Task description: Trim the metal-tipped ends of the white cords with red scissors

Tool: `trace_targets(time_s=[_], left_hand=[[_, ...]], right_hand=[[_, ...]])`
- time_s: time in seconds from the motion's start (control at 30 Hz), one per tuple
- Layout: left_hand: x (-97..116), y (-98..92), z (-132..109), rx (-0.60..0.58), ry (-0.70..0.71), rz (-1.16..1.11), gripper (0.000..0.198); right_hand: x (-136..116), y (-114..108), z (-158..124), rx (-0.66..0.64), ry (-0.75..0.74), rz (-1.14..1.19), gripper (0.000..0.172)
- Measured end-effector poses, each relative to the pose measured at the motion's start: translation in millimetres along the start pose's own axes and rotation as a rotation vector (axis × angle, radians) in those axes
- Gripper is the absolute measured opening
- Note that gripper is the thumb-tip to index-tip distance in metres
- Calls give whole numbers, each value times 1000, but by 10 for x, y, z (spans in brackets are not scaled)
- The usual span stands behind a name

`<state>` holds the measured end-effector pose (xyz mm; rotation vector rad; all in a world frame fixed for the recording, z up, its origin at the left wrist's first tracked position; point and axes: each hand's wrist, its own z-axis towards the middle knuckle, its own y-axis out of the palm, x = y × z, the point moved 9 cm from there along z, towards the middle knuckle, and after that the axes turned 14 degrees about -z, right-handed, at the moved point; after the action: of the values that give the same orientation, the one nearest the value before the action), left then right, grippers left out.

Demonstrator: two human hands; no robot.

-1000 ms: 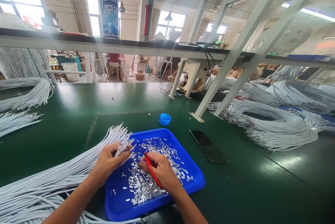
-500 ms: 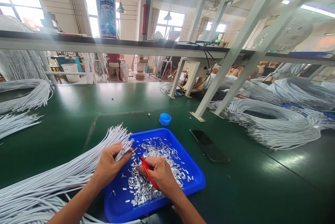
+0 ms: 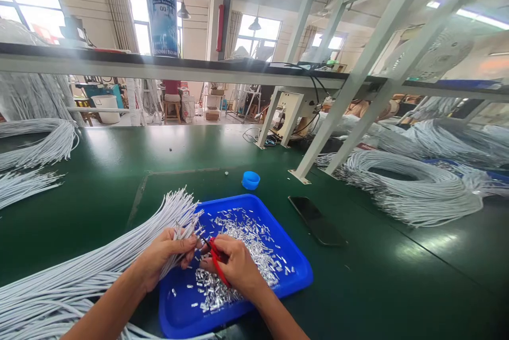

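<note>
A long bundle of white wires (image 3: 107,247) runs in from the left, its ends fanning out over the left rim of a blue tray (image 3: 296,276). My left hand (image 3: 169,252) is closed around wires near those ends. My right hand (image 3: 234,263) grips a red-handled hand tool (image 3: 218,263), like small pliers or snips, with its dark tip pointing at the wire ends by my left fingertips. Whether the tip touches a wire is too small to tell. Many small shiny metal pieces (image 3: 254,239) lie loose in the tray beneath my right hand.
A blue cap (image 3: 251,180) and a dark phone (image 3: 316,220) lie on the green table beyond the tray. Coiled white wires (image 3: 413,181) rest at right, more wire coils (image 3: 47,141) at left. Slanted metal posts (image 3: 358,85) hold a shelf (image 3: 222,72) across the back.
My left hand has turned and shifted slightly down on the wires. My right hand has moved a little left, and the red handles now look more spread. The tray has stayed put.
</note>
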<state>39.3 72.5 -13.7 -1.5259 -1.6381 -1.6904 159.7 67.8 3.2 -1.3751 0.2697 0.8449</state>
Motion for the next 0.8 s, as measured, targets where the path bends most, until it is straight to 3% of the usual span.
trace_targets(time_s=[0.07, 0.13, 0.2, 0.27, 0.33, 0.47, 0.53, 0.63, 0.7, 0.8], left_hand=[[17, -46, -4, 68, 25, 17, 25], [20, -49, -11, 100, 33, 73, 28], [33, -10, -12, 92, 57, 170, 30], [47, 37, -6, 69, 94, 281, 34], [63, 47, 1, 84, 137, 391, 38], [54, -9, -1, 163, 160, 452, 41], [23, 3, -6, 132, 143, 375, 39], [22, 5, -23, 105, 150, 300, 36], [37, -26, -31, 128, 147, 312, 34], [36, -51, -43, 134, 89, 279, 34]], right_hand=[[104, -44, 13, 0, 86, 79, 30], [200, -22, 5, -6, 195, 339, 30], [222, 63, -19, -6, 272, 662, 34], [176, 140, -43, 5, 289, 834, 34], [118, 95, -65, 98, 241, 742, 27], [-50, -178, -142, 409, 66, 401, 25], [43, -83, -104, 344, 159, 577, 26], [231, 115, -39, 200, 357, 1036, 34], [337, -13, -34, 308, 367, 1133, 34], [366, -246, -90, 418, 316, 960, 28]])
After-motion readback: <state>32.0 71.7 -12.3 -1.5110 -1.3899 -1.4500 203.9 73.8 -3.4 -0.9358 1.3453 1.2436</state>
